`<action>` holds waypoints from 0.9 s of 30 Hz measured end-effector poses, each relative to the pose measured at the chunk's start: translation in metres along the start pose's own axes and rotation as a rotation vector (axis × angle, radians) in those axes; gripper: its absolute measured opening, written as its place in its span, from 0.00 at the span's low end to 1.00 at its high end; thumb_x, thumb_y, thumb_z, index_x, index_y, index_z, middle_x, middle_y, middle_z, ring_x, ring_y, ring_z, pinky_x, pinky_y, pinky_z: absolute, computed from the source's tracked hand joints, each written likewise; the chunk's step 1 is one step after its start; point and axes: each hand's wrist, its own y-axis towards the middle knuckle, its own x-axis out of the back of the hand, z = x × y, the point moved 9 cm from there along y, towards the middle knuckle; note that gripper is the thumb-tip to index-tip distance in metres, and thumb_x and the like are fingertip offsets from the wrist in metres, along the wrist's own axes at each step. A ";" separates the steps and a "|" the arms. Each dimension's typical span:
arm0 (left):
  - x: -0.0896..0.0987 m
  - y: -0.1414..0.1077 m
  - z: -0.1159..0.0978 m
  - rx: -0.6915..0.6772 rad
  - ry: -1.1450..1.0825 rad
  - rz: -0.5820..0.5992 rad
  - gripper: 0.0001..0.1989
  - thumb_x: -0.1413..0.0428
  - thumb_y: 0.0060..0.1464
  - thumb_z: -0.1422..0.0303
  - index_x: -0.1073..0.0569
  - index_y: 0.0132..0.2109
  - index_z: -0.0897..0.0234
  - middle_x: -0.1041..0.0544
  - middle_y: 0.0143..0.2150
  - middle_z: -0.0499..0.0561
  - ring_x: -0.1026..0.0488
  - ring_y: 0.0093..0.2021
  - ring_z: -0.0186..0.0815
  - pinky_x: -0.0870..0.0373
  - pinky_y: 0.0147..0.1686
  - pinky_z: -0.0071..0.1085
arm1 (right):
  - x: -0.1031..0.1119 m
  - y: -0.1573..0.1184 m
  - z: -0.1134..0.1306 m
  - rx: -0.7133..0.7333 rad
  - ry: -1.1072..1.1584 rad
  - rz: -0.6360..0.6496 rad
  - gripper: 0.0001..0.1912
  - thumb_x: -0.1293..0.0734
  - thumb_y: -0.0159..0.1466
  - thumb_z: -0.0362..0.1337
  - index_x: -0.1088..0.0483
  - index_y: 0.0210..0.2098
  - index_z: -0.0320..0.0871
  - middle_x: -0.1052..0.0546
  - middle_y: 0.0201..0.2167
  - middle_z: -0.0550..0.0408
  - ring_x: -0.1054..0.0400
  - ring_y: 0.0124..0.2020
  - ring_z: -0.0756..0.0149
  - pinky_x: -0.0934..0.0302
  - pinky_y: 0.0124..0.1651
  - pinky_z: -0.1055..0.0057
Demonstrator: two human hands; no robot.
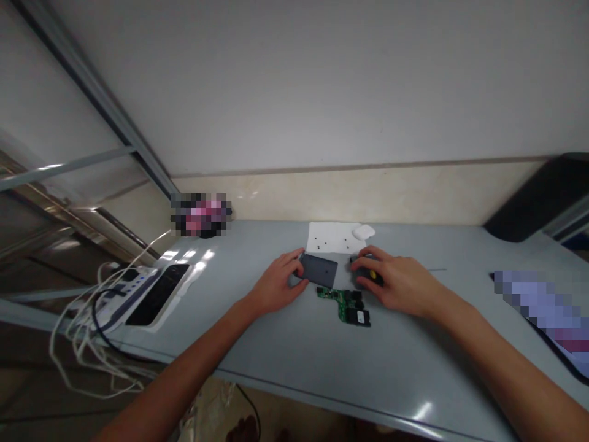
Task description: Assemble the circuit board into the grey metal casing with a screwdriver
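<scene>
Left hand (281, 279) pinches a dark cover (321, 270) by its edge, right hand (385, 276) curls around a dark case (361, 276), apparently positioning them, the next move likely calling for steady grip, near a circuit board (342, 301) on the surface (285, 350)

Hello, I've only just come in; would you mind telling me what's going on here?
A person is handling dark flat parts at a table. The left hand holds a dark panel by its left edge, while the right hand holds a dark piece with a yellow mark. A green circuit board lies in front of them, nearer the person. Behind the hands, a white sheet bears several tiny dark bits.
</scene>
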 end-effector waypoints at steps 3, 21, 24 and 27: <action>0.004 0.008 0.002 -0.014 -0.057 0.005 0.11 0.36 0.63 0.67 0.26 0.51 0.58 0.27 0.68 0.61 0.29 0.69 0.49 0.30 0.68 0.51 | 0.001 -0.001 -0.009 -0.019 0.010 0.003 0.15 0.37 0.76 0.42 0.22 0.56 0.52 0.23 0.60 0.50 0.23 0.33 0.64 0.35 0.39 0.64; -0.004 0.020 0.008 0.005 -0.154 -0.012 0.31 0.31 0.58 0.65 0.29 0.67 0.55 0.27 0.67 0.60 0.31 0.68 0.52 0.33 0.71 0.56 | -0.009 -0.011 0.056 0.158 0.086 0.112 0.15 0.22 0.65 0.47 0.21 0.50 0.52 0.19 0.52 0.51 0.20 0.33 0.58 0.32 0.35 0.62; -0.003 0.018 0.018 0.088 -0.228 -0.022 0.32 0.32 0.59 0.67 0.30 0.68 0.55 0.24 0.64 0.58 0.25 0.61 0.48 0.26 0.64 0.51 | 0.005 -0.007 0.037 0.118 0.073 -0.036 0.15 0.27 0.70 0.47 0.21 0.54 0.53 0.20 0.58 0.50 0.20 0.33 0.61 0.31 0.34 0.63; -0.006 0.016 0.022 0.136 -0.306 -0.006 0.34 0.31 0.58 0.65 0.31 0.69 0.55 0.24 0.66 0.58 0.23 0.57 0.45 0.25 0.62 0.49 | 0.008 -0.003 0.017 0.041 -0.028 -0.109 0.18 0.31 0.74 0.49 0.22 0.58 0.50 0.23 0.62 0.45 0.20 0.33 0.58 0.29 0.33 0.61</action>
